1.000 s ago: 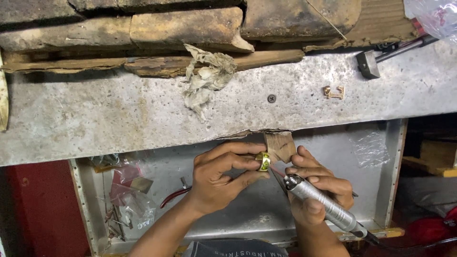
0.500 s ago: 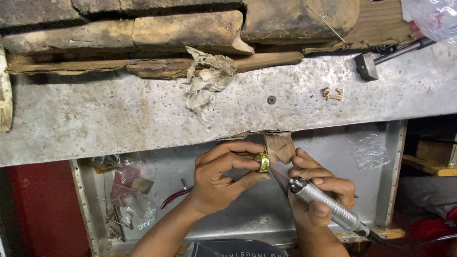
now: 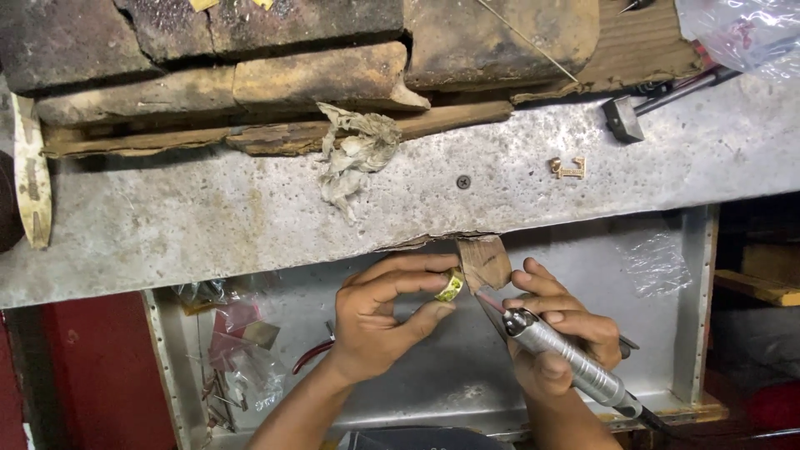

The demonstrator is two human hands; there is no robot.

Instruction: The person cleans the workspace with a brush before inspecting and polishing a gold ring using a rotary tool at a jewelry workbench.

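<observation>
We've got the left hand (image 3: 379, 321) pinching a small gold ring (image 3: 451, 285) between thumb and fingertips, held up against the wooden bench peg (image 3: 486, 261) that sticks out from the front edge of the worktop (image 3: 208, 225). Ring sits just left of the peg, touching or nearly so; can't tell which.

Right hand (image 3: 560, 333) is wrapped around a silver rotary handpiece (image 3: 567, 367), fingers closed on the barrel. Its thin bit points up-left toward the ring; the tip is just beside the ring and whether it makes contact we can't tell.

Below the hands is an open metal drawer tray (image 3: 692, 317). Inside, left side: crumpled clear plastic bags with reddish bits (image 3: 237, 342), red-handled pliers (image 3: 312, 354) and some thin loose pieces in the corner, too small to identify. Right side of the tray: one clear plastic bag (image 3: 654, 262) against the back wall. Centre floor of the tray is bare dusty metal.

On the worktop: crumpled paper wad (image 3: 354, 154), a screw head (image 3: 463, 181), a small gold-coloured piece (image 3: 568, 167), a hammer (image 3: 625, 121) at the far right. Behind them, worn bricks (image 3: 317, 79) and a splintered wooden strip (image 3: 250, 137). Clear plastic bag (image 3: 742, 33) in the top right corner.
</observation>
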